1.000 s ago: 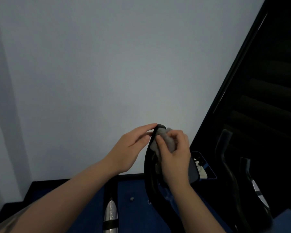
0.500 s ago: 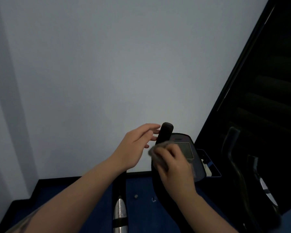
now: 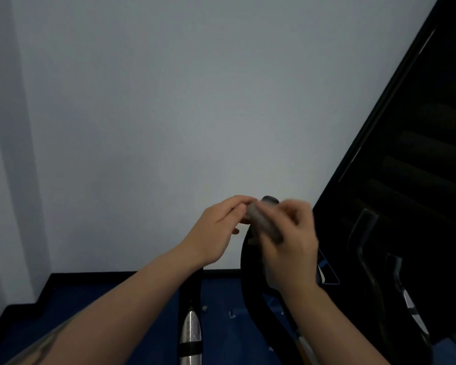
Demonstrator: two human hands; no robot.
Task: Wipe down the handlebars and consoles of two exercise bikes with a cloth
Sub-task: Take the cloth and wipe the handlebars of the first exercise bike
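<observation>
Cloth at the handlebar top

Your right hand [image 3: 291,241] grips the grey cloth [image 3: 263,222] against the black handlebar [image 3: 250,280] tip; your left hand [image 3: 216,230] pinches the cloth's other end, fingers curled.

Your view is dim and flat, with a cool grey cast. The wall [image 3: 182,101] is brightest around the centre and fades toward 9 o'clock, where a soft vertical band of shadow runs down it. From 1 to 4 o'clock the dark panel [image 3: 419,167] is nearly black, and you can make out only faint stripes in it. Your right hand [image 3: 292,241] and the cloth [image 3: 261,219] are smeared by motion blur; your left hand [image 3: 216,230] is sharper. A small glint shows on the chrome tube [image 3: 191,330] at 6 o'clock. Straight lines lean near the edges.
</observation>
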